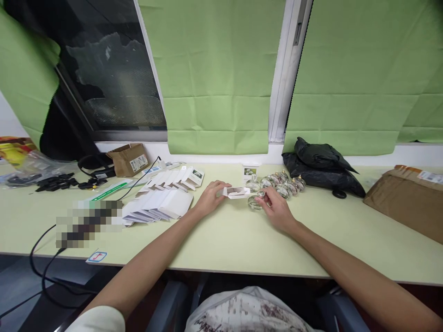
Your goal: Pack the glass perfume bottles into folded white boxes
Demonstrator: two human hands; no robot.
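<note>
My left hand (pixel 209 199) grips a small white box (pixel 237 193) by its left end, with its open side turned toward me. Beside it, my right hand (pixel 277 210) has its fingers closed on the cap of a round glass perfume bottle (pixel 255 203). The bottle is just right of the box's open end. Behind my right hand stand several similar perfume bottles (pixel 284 184) with shiny caps. An upright white box (pixel 249 171) with a flower picture stands behind them. To the left of my left hand lie rows of white flattened boxes (pixel 157 205).
A black plastic bag (pixel 321 166) lies at the back right, with a large cardboard box (pixel 408 198) farther right. A small brown carton (pixel 128 159) and black cables (pixel 57 182) are at the back left. The table's front edge (pixel 242 272) runs before me.
</note>
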